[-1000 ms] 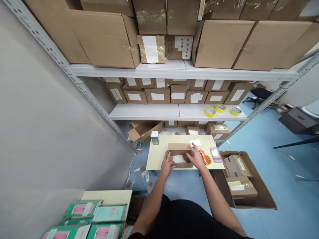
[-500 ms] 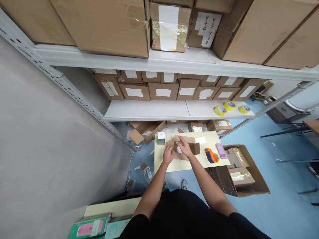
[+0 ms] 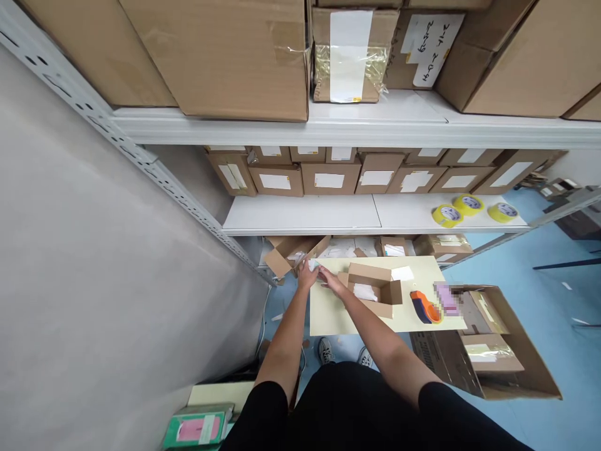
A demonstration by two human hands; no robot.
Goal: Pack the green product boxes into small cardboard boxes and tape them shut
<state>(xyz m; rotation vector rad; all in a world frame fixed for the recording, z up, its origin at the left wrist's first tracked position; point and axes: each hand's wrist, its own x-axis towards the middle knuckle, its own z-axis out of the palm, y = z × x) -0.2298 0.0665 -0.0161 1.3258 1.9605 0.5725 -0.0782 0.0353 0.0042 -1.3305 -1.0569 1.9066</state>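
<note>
At the left end of the pale yellow table [image 3: 328, 316], my left hand [image 3: 306, 275] and my right hand [image 3: 329, 280] close around a small white-and-green box [image 3: 313, 265]. Fingers cover most of that box. An open cardboard box [image 3: 382, 308] stands to the right of my hands, flaps spread, with white paper-like packing [image 3: 365, 292] inside. Behind it lies a white slip [image 3: 402, 273]. An orange and dark blue tape dispenser [image 3: 425, 308] rests further right, beside a blurred pink item [image 3: 447, 299].
Behind the table rises a metal shelf [image 3: 300, 215] stacked with labelled cartons [image 3: 328, 180]. Three yellow tape rolls [image 3: 447, 215] sit on it. A large open carton [image 3: 535, 351] holding boxes stands on the floor at right. A grey wall [image 3: 141, 300] borders the left.
Both hands have left the open cardboard box and moved left to the small white-and-green box, now between them. The view has shifted, so the scene sits further right.
</note>
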